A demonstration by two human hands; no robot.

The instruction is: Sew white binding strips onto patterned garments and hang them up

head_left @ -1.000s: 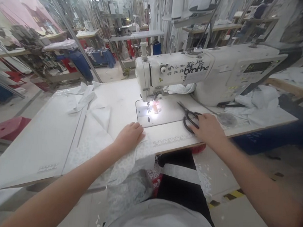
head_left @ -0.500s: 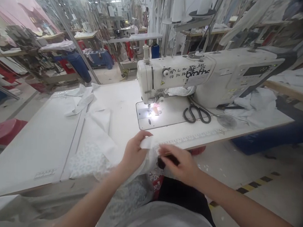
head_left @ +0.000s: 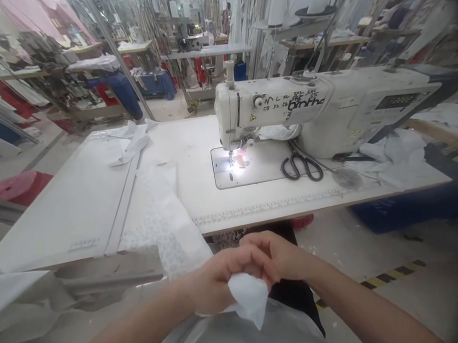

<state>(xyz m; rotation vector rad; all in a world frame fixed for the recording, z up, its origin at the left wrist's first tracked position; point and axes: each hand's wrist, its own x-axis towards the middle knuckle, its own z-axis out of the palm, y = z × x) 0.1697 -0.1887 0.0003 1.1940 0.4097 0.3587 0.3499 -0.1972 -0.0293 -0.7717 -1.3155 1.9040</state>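
Note:
My left hand [head_left: 231,276] is closed around a piece of white fabric [head_left: 250,298], whose loose end sticks out below the fingers over my lap. Touching it from the right is my right hand [head_left: 276,253], with bent fingers partly behind the left ones; what lies between them is hidden. Both hands are in front of the table edge, below the sewing machine [head_left: 269,108]. A long strip of patterned white fabric [head_left: 163,219] runs from the table toward my left forearm. Under the lit needle area, the metal needle plate [head_left: 236,179] shows no fabric being sewn.
Black-handled scissors [head_left: 302,167] lie right of the needle plate. A printed ruler scale [head_left: 265,208] runs along the front of the table [head_left: 86,181]. White scraps [head_left: 130,145] lie at the back left, and crumpled white fabric [head_left: 392,159] sits at the right end.
Both hands have come back off the table edge toward my body and together, bringing the white fabric. The patterned strip now stretches toward me. The view has shifted slightly.

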